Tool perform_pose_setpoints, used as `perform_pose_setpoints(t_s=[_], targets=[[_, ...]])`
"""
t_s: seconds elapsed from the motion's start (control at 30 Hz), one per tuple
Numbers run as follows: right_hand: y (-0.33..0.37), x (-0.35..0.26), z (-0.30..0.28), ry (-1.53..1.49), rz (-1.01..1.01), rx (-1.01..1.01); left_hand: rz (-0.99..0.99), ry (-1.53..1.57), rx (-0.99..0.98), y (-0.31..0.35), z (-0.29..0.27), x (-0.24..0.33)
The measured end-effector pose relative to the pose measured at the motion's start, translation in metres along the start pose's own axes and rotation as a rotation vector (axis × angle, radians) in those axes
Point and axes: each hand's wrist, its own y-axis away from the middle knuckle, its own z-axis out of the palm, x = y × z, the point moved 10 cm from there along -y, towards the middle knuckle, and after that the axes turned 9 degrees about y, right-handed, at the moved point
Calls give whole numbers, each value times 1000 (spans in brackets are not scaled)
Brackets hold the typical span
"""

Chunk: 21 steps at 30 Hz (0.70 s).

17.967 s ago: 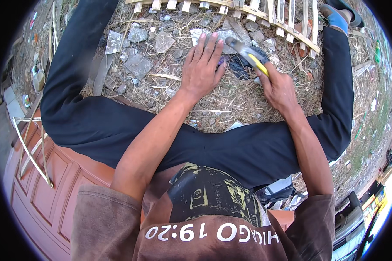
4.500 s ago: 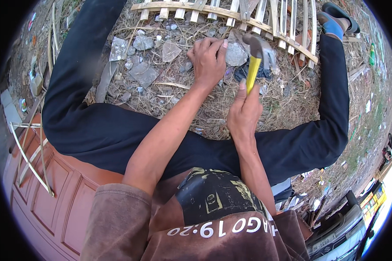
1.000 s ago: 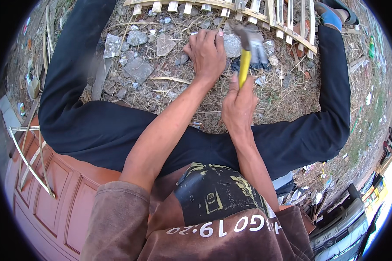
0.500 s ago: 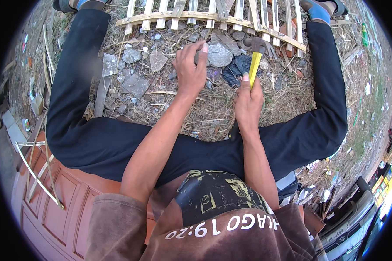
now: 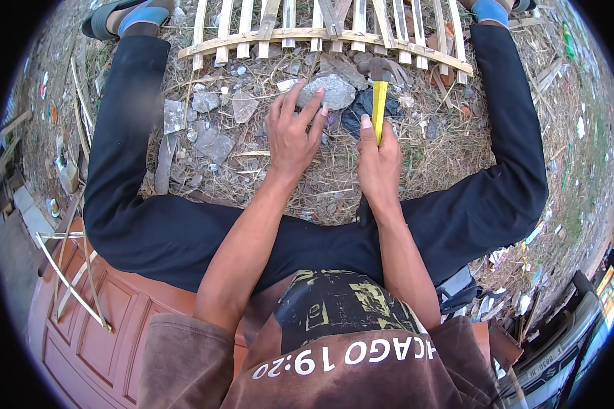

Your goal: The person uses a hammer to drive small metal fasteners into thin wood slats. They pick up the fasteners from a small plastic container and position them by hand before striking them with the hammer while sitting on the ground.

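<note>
My right hand (image 5: 380, 160) is wrapped round the handle of a claw hammer (image 5: 380, 102) with a yellow upper shaft and dark metal head. The hammer points away from me, its head over the rubble just short of the wooden slats. Beside it, my left hand (image 5: 293, 133) is spread with fingers apart and holds nothing that I can see. Its fingertips reach the left and near edge of a large grey stone (image 5: 329, 94); whether they press on it I cannot tell. Crumpled dark plastic (image 5: 361, 112) lies between the stone and the hammer.
A frame of thin wooden slats (image 5: 307, 34) joined by a curved crosspiece lies beyond my hands, between my feet. Broken stones (image 5: 213, 140) and dry grass cover the ground. A reddish-brown panelled door (image 5: 106, 327) is at lower left, with thin strips (image 5: 68, 286) on it.
The hammer and my right hand have shifted slightly left. My left hand has drawn back a little toward me, and its fingers have spread. The whole view has shifted slightly.
</note>
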Motion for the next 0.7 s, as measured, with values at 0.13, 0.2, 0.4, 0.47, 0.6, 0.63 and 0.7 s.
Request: perform_pose_setpoints(t_s=[0.13, 0.2, 0.4, 0.47, 0.6, 0.63, 0.7], targets=[[7, -17, -6, 116, -87, 40, 16, -11, 14, 1, 0, 1], [12, -19, -3, 170, -148, 35, 18, -7, 23, 1, 0, 1], [26, -25, 14, 231, -239, -36, -32, 57, 36, -3, -2, -2], [27, -27, 18, 228, -257, -51, -33, 59, 49, -1, -3, -3], [28, -25, 21, 270, -219, -63, -47, 68, 56, -1, -2, -4], [27, -24, 21, 287, -210, -60, -45, 60, 54, -1, -1, -4], [25, -33, 13, 296, -256, 2, -40, 45, 51, -2, -1, -3]])
